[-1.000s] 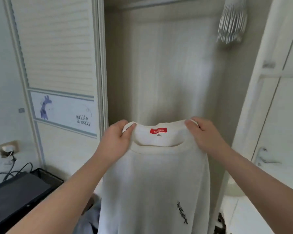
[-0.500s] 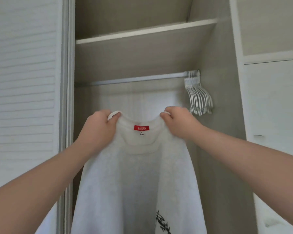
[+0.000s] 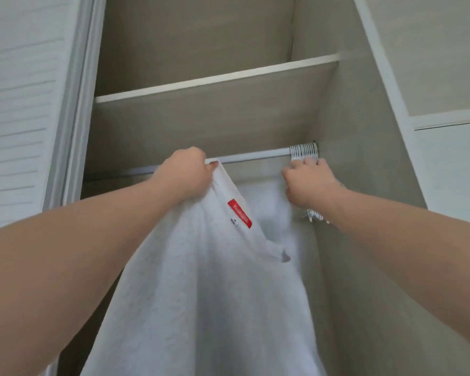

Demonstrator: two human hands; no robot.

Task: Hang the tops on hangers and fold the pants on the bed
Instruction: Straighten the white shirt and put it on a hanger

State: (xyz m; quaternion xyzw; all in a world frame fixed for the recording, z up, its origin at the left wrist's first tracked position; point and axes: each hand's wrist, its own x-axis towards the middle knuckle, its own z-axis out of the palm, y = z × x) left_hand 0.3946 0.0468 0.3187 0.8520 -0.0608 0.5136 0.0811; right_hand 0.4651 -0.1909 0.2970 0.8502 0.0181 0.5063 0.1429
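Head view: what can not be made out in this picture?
All in the head view:
- Hangers: the right hand covers their middle; its grip is unclear.
- Shirt: the bottom edge cuts off its hem.
- Red label: print too blurred to read.
- Pants, bed: outside the frame.

Centre frame, the rail (image 3: 250,156) runs across the wardrobe just under the shelf (image 3: 215,82), and the hangers (image 3: 304,151) bunch at its right end, against the side wall. The left hand (image 3: 185,172) is up at the rail, centre-left, with the top (image 3: 201,280) hanging below it to the bottom edge. The right hand (image 3: 310,183) is in front of the hangers, right of the top. A door (image 3: 19,118) fills the left edge.
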